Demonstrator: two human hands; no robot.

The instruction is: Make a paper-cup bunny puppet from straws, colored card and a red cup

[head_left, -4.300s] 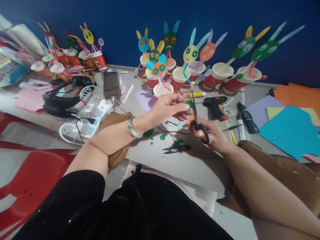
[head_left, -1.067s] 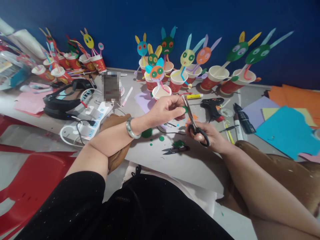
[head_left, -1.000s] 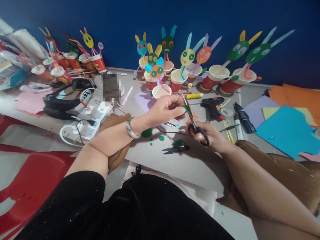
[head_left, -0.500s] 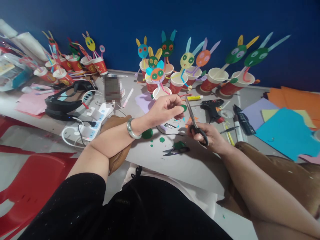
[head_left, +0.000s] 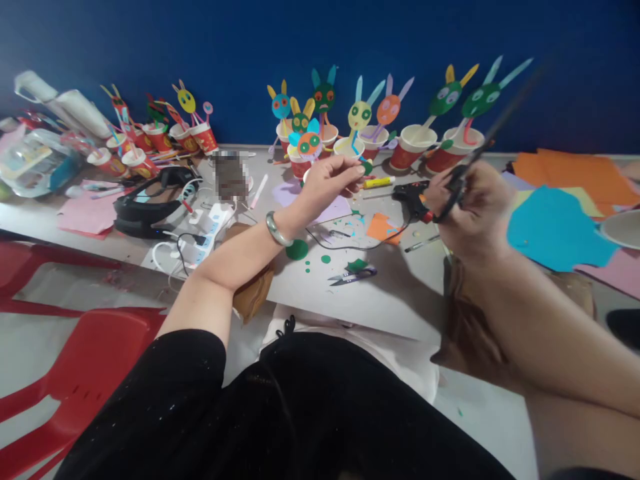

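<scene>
My left hand [head_left: 333, 181] is above the middle of the table with its thumb and fingers pinched on a small green paper piece [head_left: 367, 167]. Off to the right, my right hand [head_left: 475, 207] grips black-handled scissors [head_left: 456, 187]. Their blades point up and to the right and look smeared by motion. Below my left hand lie a larger green paper circle [head_left: 297, 249], a smaller green disc [head_left: 326, 259] and tiny green dots. A green scrap [head_left: 357, 265] rests against a pair of thread snips [head_left: 350, 277].
Red paper cups [head_left: 406, 157] with rabbit-like paper figures line the blue wall. A glue gun [head_left: 407, 193] and its cord lie mid-table. Blue paper [head_left: 560, 230] and orange sheets [head_left: 575, 173] are at the right. A power strip [head_left: 213, 230] and black headset [head_left: 145, 207] lie left.
My right hand has moved up and right with the scissors, away from my left hand. My left hand still pinches the green paper piece. The camera view has shifted slightly.
</scene>
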